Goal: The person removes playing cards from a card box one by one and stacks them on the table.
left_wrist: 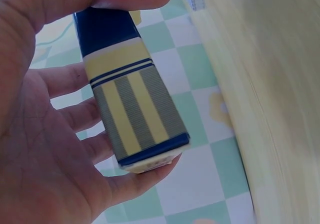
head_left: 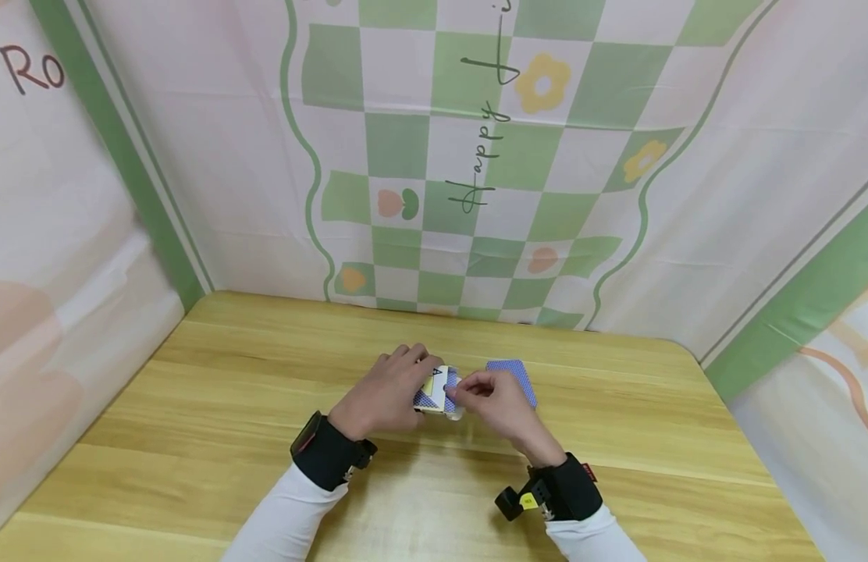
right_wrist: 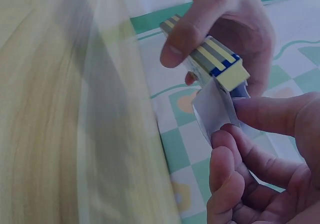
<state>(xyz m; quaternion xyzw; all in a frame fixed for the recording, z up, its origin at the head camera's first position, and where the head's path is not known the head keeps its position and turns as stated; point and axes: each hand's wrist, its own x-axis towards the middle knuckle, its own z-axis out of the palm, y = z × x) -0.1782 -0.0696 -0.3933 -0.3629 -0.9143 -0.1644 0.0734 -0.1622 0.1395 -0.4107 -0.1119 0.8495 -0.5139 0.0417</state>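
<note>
At six o'clock, the left hand [head_left: 392, 392] grips a likely light, creasable card box [head_left: 438, 384], best held by its edges; the right hand [head_left: 500, 407] pinches its three-o'clock flap [right_wrist: 214, 108].

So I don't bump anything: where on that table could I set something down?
The yellowish wooden table is bare left of the left grip, right of the blue-patterned playing cards, and behind them to the green-checkered cloth. It's crowded mid-table, where that grip and the right grip hold the blue-and-cream cardboard box beside those cards.
</note>
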